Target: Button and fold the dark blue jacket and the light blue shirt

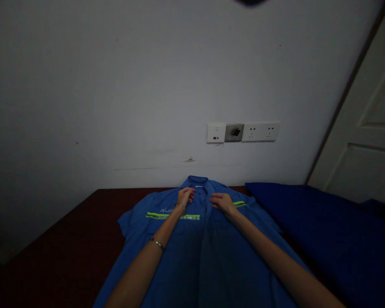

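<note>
A blue short-sleeved work shirt (186,244) lies spread out, front up, its collar toward the wall. Yellow-green and silver reflective strips cross its chest, with pale lettering above the strip on the left. Close to the left side of the neck opening, my left hand (185,196) has its fingers curled together at the shirt's front edge. My right hand (223,202) is at the opposite front edge, thumb and fingers pinched on the cloth. The fingertips of both hands are small and dim. Bracelets circle my left wrist and forearm.
The shirt rests on a dark red surface (73,231) that meets a pale wall (131,94). Dark blue fabric (324,231) lies to the right. Sockets and switches (259,132) are set in the wall above. A white panelled door (368,141) stands at far right.
</note>
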`<state>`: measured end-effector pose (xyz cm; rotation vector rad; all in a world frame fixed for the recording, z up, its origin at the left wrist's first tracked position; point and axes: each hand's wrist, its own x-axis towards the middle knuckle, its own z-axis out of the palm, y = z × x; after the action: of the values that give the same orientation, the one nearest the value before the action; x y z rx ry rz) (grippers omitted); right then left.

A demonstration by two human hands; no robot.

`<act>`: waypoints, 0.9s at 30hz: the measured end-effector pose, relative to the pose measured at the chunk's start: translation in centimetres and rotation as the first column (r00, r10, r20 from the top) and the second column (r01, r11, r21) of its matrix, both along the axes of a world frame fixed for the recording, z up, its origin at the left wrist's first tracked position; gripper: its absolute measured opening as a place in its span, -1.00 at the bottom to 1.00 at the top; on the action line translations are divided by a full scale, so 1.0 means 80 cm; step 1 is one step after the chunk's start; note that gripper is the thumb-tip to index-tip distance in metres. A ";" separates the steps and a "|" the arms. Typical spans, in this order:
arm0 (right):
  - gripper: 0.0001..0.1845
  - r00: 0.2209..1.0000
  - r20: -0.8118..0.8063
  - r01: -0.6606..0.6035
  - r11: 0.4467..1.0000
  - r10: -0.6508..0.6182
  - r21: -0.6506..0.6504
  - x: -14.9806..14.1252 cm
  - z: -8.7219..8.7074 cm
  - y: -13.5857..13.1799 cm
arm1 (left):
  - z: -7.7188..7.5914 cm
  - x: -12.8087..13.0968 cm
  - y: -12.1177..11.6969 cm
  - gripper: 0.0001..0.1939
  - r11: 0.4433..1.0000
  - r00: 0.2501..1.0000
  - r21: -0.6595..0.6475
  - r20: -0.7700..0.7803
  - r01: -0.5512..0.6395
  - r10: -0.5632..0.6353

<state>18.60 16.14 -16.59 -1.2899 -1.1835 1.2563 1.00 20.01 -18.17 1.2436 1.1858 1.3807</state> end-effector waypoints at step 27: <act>-0.61 0.980 0.134 -0.151 0.989 0.148 0.009 0.008 0.039 -0.002 | 0.019 -0.031 -0.082 -0.82 0.814 0.240 0.116 -0.970 0.570 -0.030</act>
<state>19.26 15.94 -13.49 -1.3073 -1.4066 1.2785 -1.50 13.43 -16.62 2.7474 1.1999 0.4500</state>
